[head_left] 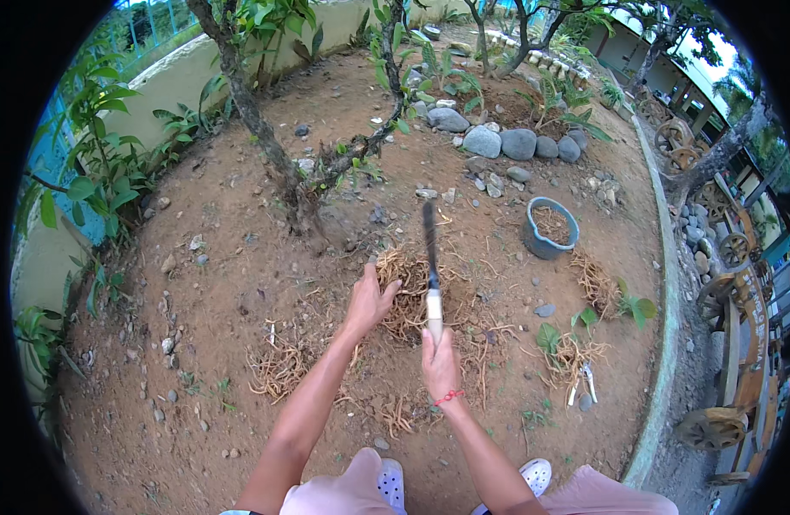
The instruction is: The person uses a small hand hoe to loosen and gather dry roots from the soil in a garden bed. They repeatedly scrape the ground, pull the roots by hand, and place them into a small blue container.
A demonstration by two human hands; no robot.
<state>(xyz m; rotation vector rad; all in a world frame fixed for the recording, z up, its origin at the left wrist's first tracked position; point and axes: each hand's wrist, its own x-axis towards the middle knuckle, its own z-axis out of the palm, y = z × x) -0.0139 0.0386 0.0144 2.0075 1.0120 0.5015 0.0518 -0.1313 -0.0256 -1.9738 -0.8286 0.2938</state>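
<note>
A large clump of tan roots [404, 315] lies on the bare soil in front of me. My left hand [369, 299] rests at its left side, thumb and fingers spread against the roots; how firmly it grips them I cannot tell. My right hand [441, 364] is closed round the pale handle of a long dark-bladed knife [432, 257], whose slightly blurred blade points away from me over the clump. Loose cut roots [279, 370] are strewn to the left. White-handled pruning shears [589, 383] lie by a smaller rooted plant [572, 354] at the right.
A blue plastic bucket [549, 228] holding root pieces stands right of the clump, with another rooted plant [594, 283] near it. Beyond the clump rises a tree trunk [260, 129]. Rounded stones [517, 143] edge a planting bed. A concrete curb [667, 302] runs along the right.
</note>
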